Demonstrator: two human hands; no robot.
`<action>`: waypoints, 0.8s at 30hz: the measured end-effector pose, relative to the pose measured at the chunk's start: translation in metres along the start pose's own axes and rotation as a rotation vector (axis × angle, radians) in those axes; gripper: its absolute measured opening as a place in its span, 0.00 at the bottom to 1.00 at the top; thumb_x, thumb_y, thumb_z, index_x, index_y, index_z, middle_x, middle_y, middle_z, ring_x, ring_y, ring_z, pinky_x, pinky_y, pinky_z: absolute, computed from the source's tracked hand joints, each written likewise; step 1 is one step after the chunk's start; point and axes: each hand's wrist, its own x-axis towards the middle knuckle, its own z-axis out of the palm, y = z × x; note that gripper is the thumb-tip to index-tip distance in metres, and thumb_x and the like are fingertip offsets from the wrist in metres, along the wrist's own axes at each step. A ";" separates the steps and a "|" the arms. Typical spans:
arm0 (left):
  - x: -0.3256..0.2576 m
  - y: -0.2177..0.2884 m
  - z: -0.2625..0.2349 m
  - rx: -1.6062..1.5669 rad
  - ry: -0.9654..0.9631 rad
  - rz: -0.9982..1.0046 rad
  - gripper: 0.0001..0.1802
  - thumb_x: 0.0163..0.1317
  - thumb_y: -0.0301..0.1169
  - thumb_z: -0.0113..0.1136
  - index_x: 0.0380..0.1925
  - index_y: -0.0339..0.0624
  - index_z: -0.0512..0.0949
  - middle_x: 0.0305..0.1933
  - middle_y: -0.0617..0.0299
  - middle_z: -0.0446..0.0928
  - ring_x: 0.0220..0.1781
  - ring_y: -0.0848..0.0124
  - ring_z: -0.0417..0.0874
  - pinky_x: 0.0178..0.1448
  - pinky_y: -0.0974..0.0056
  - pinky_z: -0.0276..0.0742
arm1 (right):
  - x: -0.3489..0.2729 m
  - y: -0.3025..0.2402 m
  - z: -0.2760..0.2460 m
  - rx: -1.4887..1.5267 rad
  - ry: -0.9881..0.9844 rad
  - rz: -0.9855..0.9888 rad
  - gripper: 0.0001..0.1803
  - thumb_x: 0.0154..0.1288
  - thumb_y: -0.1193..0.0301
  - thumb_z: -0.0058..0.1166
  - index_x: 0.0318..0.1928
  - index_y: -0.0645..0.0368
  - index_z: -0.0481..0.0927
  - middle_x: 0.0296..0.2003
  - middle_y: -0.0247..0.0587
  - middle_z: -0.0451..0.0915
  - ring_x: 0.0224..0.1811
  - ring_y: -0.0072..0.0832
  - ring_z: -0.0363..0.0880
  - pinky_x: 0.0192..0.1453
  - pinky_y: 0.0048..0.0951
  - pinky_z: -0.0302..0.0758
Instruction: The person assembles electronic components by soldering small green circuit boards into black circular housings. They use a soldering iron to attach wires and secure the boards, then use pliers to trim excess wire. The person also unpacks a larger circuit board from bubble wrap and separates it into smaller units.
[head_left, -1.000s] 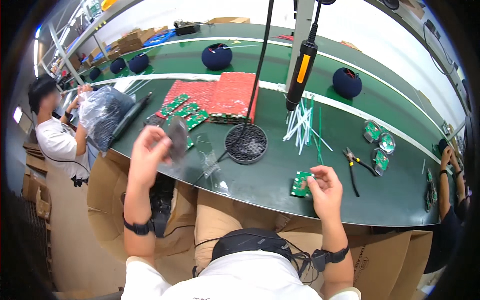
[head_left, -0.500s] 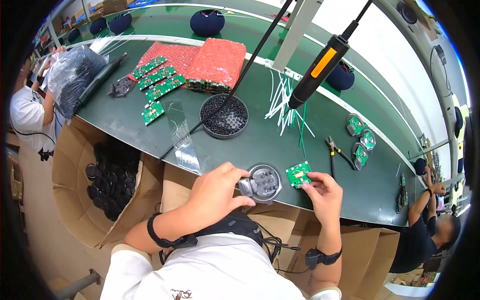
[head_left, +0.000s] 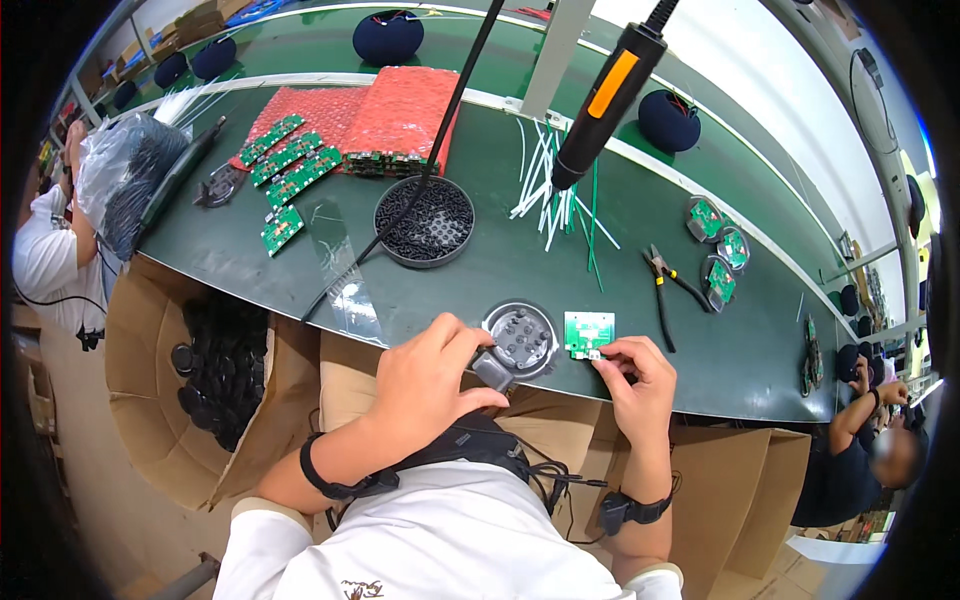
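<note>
A round dark plastic housing point(head_left: 524, 338) lies near the front edge of the green table, its inside with small posts facing up. My left hand point(head_left: 428, 372) grips its protruding side between thumb and forefinger. Just to the right, a green circuit board point(head_left: 589, 330) is pinched at its lower edge by the thumb and fingers of my right hand point(head_left: 638, 378). Beyond the housing stands a round dish point(head_left: 383, 232) full of small black screws. An electric screwdriver point(head_left: 608, 105) hangs tip down above the table. Pliers point(head_left: 664, 300) lie right of the board.
Several loose boards point(head_left: 305, 175) lie by red bubble wrap point(head_left: 405, 115). White and green strips point(head_left: 548, 190) lie mid-table; housings with boards point(head_left: 720, 283) sit at right. A carton point(head_left: 150, 400) of black parts stands left below the table. Co-workers point(head_left: 850, 470) are at both sides.
The circuit board has turned in my right hand and now sits squarer. The housing has rotated in my left hand, its protruding side now toward me. The whole view has shifted slightly.
</note>
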 end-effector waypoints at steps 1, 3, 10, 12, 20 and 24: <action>-0.001 -0.004 0.000 -0.007 -0.008 0.017 0.33 0.40 0.50 0.84 0.44 0.45 0.83 0.40 0.61 0.79 0.38 0.61 0.86 0.40 0.58 0.81 | 0.001 0.000 0.000 -0.001 -0.007 -0.002 0.09 0.60 0.86 0.67 0.41 0.67 0.85 0.40 0.40 0.84 0.38 0.22 0.82 0.43 0.21 0.79; -0.002 -0.006 0.001 -0.017 -0.011 0.051 0.32 0.42 0.49 0.83 0.44 0.45 0.83 0.41 0.61 0.78 0.38 0.60 0.85 0.39 0.58 0.81 | 0.000 0.004 0.000 0.047 0.004 0.017 0.09 0.59 0.87 0.67 0.41 0.67 0.85 0.41 0.40 0.83 0.39 0.22 0.83 0.43 0.21 0.79; -0.002 0.004 0.003 -0.190 0.023 0.090 0.30 0.49 0.44 0.83 0.48 0.41 0.83 0.42 0.57 0.80 0.39 0.61 0.86 0.39 0.58 0.81 | -0.002 -0.025 -0.002 0.008 0.093 -0.057 0.12 0.55 0.85 0.71 0.40 0.63 0.86 0.39 0.42 0.84 0.38 0.31 0.85 0.43 0.29 0.83; -0.003 0.014 0.000 -0.372 0.009 0.053 0.32 0.52 0.43 0.82 0.53 0.40 0.82 0.46 0.54 0.82 0.42 0.62 0.87 0.42 0.60 0.83 | -0.005 -0.047 0.000 -0.154 0.053 -0.241 0.13 0.52 0.83 0.72 0.39 0.60 0.87 0.39 0.41 0.84 0.39 0.35 0.86 0.44 0.32 0.84; -0.021 0.024 0.009 -1.063 -0.184 -0.226 0.14 0.77 0.28 0.60 0.56 0.29 0.76 0.45 0.53 0.85 0.45 0.71 0.90 0.49 0.66 0.88 | -0.023 -0.071 0.036 -0.123 -0.049 -0.638 0.15 0.48 0.78 0.76 0.38 0.56 0.87 0.40 0.39 0.84 0.46 0.41 0.87 0.48 0.38 0.85; -0.020 0.018 0.000 -1.071 -0.279 -0.349 0.09 0.80 0.27 0.54 0.50 0.30 0.77 0.43 0.59 0.85 0.43 0.77 0.87 0.46 0.67 0.86 | -0.029 -0.070 0.040 -0.111 -0.094 -0.559 0.17 0.47 0.75 0.78 0.40 0.56 0.87 0.49 0.43 0.84 0.54 0.45 0.86 0.52 0.41 0.85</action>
